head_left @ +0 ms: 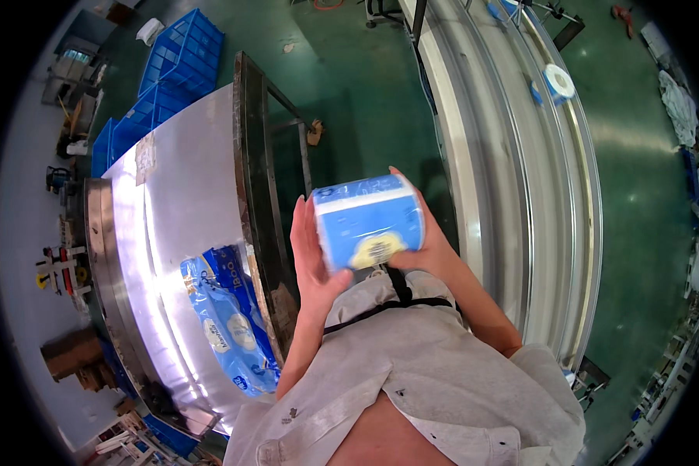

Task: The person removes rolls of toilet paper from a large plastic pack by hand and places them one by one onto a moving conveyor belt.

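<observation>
A blue-wrapped paper roll (pixel 365 220) with a white band and a pale yellow patch is held in front of my body, between both hands. My left hand (pixel 317 260) grips its left end, thumb at the lower corner. Around the right end, my right hand (pixel 436 242) is closed with its thumb across the front of the wrapper. To the left, a blue printed plastic bag (pixel 229 322) lies on the metal table (pixel 182 217); whether it contains anything I cannot tell.
A conveyor (pixel 485 147) with metal rails runs along my right side. Another blue-wrapped roll (pixel 558 84), its white end showing, sits toward the far end. Blue plastic crates (pixel 185 53) stand beyond the table at the far left. The table's dark frame (pixel 252 155) edges the green floor.
</observation>
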Demonstrator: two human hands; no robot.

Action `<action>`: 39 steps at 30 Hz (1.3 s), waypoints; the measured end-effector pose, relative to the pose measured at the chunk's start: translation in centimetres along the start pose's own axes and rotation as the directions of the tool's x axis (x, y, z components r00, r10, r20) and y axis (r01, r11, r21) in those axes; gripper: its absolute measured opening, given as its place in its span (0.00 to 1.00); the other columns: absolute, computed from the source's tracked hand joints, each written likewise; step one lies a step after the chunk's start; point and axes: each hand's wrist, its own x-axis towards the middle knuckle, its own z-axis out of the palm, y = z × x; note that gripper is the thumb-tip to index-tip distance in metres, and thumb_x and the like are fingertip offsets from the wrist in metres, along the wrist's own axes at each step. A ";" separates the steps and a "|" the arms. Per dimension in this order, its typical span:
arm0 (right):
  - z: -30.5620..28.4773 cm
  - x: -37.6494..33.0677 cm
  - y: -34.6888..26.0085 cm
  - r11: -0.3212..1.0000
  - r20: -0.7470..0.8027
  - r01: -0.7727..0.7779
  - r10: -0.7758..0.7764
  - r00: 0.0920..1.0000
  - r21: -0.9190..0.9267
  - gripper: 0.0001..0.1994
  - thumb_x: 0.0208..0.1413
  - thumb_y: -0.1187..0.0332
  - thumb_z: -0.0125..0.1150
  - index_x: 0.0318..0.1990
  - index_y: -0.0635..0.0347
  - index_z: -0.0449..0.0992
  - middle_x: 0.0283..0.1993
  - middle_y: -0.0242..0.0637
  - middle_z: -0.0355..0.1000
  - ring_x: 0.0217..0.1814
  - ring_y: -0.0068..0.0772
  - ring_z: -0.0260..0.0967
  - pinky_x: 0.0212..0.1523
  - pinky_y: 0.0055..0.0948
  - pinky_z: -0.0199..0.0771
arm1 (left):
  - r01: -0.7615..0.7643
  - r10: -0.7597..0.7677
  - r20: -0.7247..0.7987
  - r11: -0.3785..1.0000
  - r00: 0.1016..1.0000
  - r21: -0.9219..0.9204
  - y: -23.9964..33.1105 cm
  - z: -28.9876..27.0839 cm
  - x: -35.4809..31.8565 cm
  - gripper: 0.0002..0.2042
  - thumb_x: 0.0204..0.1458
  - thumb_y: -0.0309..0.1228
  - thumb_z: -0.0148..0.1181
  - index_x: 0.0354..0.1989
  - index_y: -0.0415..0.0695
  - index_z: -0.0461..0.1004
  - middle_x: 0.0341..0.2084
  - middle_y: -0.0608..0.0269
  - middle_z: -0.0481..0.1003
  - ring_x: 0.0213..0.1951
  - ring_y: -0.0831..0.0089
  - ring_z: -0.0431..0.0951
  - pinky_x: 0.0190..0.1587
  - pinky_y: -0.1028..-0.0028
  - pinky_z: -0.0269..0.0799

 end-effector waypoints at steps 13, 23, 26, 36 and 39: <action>-14.3 -2.2 -6.2 0.786 -0.597 0.270 -0.603 0.529 -0.555 0.47 0.45 0.64 0.76 0.72 0.55 0.53 0.69 0.48 0.56 0.69 0.48 0.59 0.70 0.48 0.57 | -0.030 -0.026 0.216 0.967 0.976 0.251 -0.2 0.5 -0.2 0.22 0.58 0.37 0.60 0.55 0.35 0.70 0.54 0.46 0.73 0.55 0.60 0.74 0.58 0.64 0.68; -29.2 -0.5 -3.7 -0.048 -0.418 -0.561 -0.616 0.668 -0.826 0.43 0.50 0.46 0.70 0.70 0.58 0.62 0.70 0.58 0.56 0.76 0.58 0.45 0.73 0.51 0.43 | -0.050 -0.120 0.226 0.777 0.967 0.627 0.2 -4.5 0.5 0.18 0.55 0.28 0.63 0.54 0.44 0.74 0.53 0.55 0.75 0.56 0.57 0.73 0.58 0.65 0.69; -34.5 -0.7 -1.7 -0.117 -0.493 -0.616 -0.492 0.717 -0.779 0.37 0.60 0.47 0.59 0.67 0.69 0.63 0.70 0.60 0.58 0.71 0.58 0.54 0.71 0.47 0.51 | 0.057 -0.095 0.041 0.834 0.995 0.549 0.1 -8.1 -1.9 0.17 0.57 0.29 0.61 0.55 0.43 0.73 0.53 0.56 0.74 0.55 0.58 0.73 0.58 0.65 0.70; -3.1 22.1 7.2 0.500 0.057 0.136 -0.170 0.984 -0.855 0.16 0.62 0.71 0.57 0.56 0.64 0.74 0.53 0.41 0.76 0.54 0.29 0.72 0.57 0.28 0.70 | 0.429 0.091 -0.988 0.893 0.127 0.137 -11.9 -36.4 -22.1 0.12 0.58 0.26 0.49 0.46 0.38 0.77 0.39 0.59 0.81 0.41 0.71 0.79 0.45 0.73 0.72; 20.2 22.1 14.6 0.492 0.449 0.296 0.227 0.864 -0.819 0.15 0.58 0.72 0.57 0.52 0.56 0.79 0.47 0.39 0.78 0.45 0.28 0.74 0.50 0.29 0.73 | 0.710 0.011 -0.956 0.667 0.293 0.225 -17.4 -42.9 -25.2 0.17 0.55 0.24 0.45 0.50 0.38 0.77 0.44 0.46 0.80 0.49 0.52 0.79 0.54 0.63 0.71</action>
